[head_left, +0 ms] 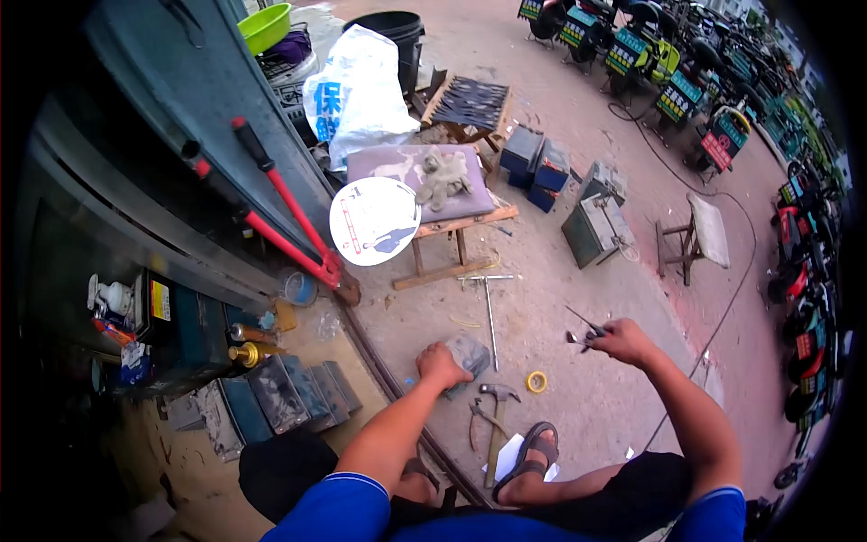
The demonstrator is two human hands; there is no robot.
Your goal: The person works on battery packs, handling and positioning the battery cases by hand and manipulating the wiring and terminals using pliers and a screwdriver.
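Note:
My left hand (441,366) is closed over the edge of a dusty grey block (470,354), which looks like a battery and rests on the ground. Out to the right, above the ground, my right hand (626,343) grips a thin pointed tool (587,320) that looks like a screwdriver. Small dark metal pieces (574,339) stick out from the same fingers; their kind is unclear. A claw hammer (498,394) and pliers (475,429) lie between the block and my right foot. Beside them is a yellow tape roll (536,382). A T-handled wrench (490,316) lies beyond the block.
A metal door track (377,359) runs past my left side, with grey battery blocks (278,393) beyond it. Red-handled bolt cutters (289,226) lean on the door. Ahead stands a cushioned stool (379,163) with gloves (444,178). Several batteries (591,230) and parked scooters (795,316) stand rightward.

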